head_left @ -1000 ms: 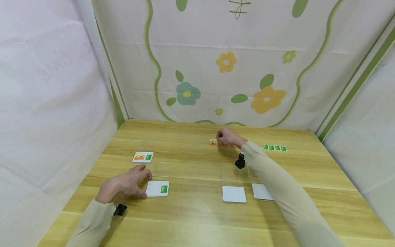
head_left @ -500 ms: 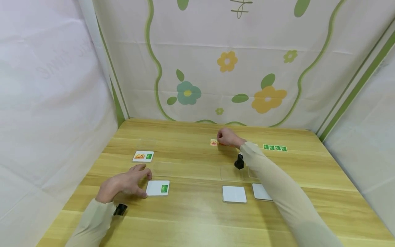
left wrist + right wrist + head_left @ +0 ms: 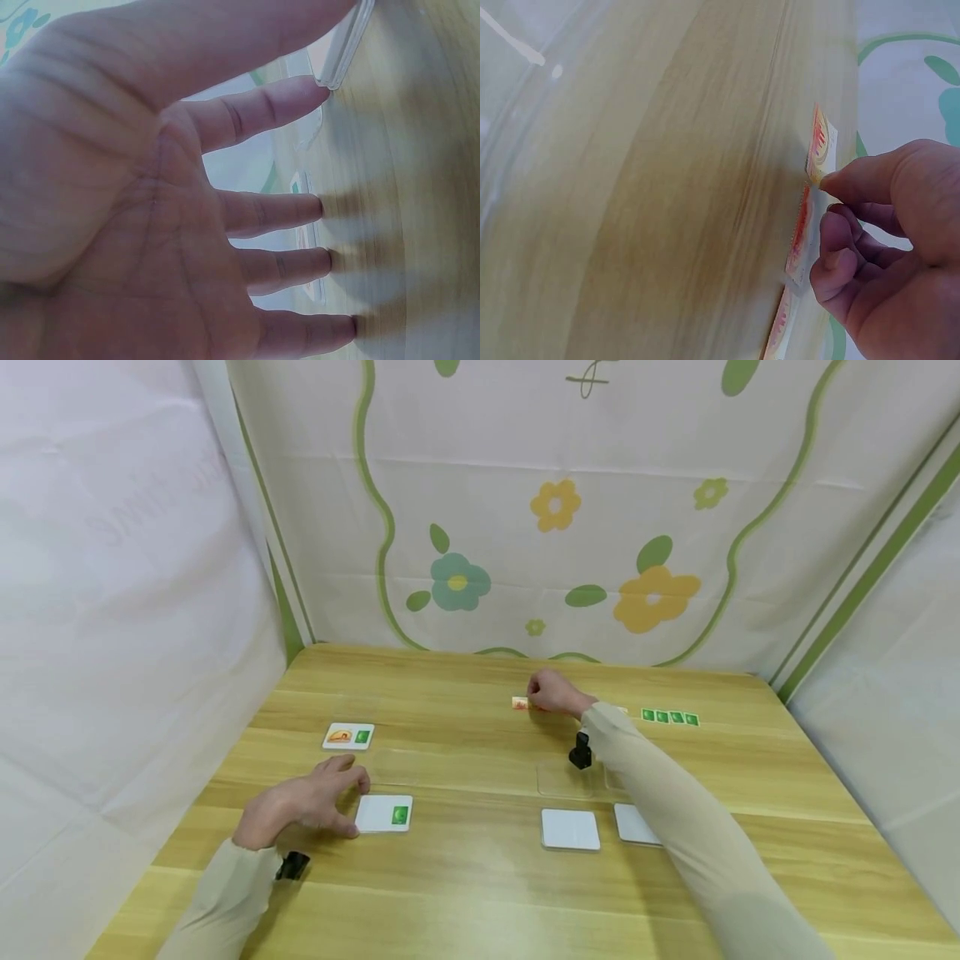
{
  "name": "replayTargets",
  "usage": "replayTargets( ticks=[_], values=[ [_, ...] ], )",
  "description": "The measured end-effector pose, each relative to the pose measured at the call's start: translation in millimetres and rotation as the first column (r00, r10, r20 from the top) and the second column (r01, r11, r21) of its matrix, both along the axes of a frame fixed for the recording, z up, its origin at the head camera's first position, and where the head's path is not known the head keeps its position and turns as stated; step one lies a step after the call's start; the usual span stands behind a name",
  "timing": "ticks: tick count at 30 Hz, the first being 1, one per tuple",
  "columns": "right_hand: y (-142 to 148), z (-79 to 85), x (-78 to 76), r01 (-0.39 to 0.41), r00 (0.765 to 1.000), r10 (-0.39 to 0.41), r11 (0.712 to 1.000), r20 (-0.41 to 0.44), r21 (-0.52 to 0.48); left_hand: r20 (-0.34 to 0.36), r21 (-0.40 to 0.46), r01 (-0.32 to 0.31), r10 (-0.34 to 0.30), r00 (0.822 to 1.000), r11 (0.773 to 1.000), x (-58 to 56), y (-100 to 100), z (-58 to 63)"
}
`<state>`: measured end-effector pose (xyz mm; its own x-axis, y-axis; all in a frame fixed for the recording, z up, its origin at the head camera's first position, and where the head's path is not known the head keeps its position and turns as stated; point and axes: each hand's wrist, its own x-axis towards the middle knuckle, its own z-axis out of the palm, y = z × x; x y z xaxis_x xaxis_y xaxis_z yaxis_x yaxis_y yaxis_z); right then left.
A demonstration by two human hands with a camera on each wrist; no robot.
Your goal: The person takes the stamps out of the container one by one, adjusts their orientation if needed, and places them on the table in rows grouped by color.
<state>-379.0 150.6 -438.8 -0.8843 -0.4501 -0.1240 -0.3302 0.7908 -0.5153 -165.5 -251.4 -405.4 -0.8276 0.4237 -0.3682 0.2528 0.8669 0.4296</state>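
Observation:
In the head view, my left hand (image 3: 303,804) reaches to the left edge of a white card stack (image 3: 384,813) that bears a green stamp (image 3: 401,815). Its thumb and index fingertip touch the stack near two corners, and the left wrist view shows its fingers straight. At the back of the table my right hand (image 3: 555,692) pinches the corner of an orange-red stamp (image 3: 823,146) between thumb and finger. More such stamps lie in the same row, among them a red stamp (image 3: 799,236) under the hand. The forearm partly hides this row in the head view.
Several green stamps (image 3: 670,717) lie in a row at the back right. Behind my left hand is a white card (image 3: 348,736) with an orange and a green stamp. Two white card stacks lie at right front, the nearer-left stack (image 3: 570,829) in full view. Floral cloth (image 3: 480,510) walls the table.
The head view tilts slightly. My right forearm has shifted a little left, covering stamps that showed a second ago. The left hand stays at the card stack.

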Motion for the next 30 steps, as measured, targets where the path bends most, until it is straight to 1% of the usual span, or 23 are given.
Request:
replayTargets(
  ticks=[6,12,17,24,30],
  values=[
    [-2.1,-1.2,-0.1,0.001,0.999,0.001,0.999,-0.042,0.039,0.010,-0.005,-0.004,0.004,1.000,1.000,-0.3,0.4,0.0],
    [-3.8,-2.4,0.0,0.003,0.998,-0.001,0.999,-0.066,0.033,0.008,-0.004,-0.007,0.007,1.000,1.000,0.6,0.1,1.7],
    [-2.3,-2.1,-0.4,0.009,0.998,-0.007,0.999,-0.057,0.035,0.003,-0.003,0.000,0.000,1.000,1.000,-0.3,0.8,1.8],
    [-0.6,-1.7,-1.5,0.022,1.000,-0.022,1.000,-0.009,0.017,-0.006,-0.006,0.002,-0.002,1.000,1.000,-0.1,1.5,1.5],
    [-0.6,-3.5,-2.8,0.012,1.000,-0.012,1.000,-0.026,0.023,-0.001,-0.002,-0.002,0.002,1.000,1.000,1.1,2.4,2.2]
  ],
)
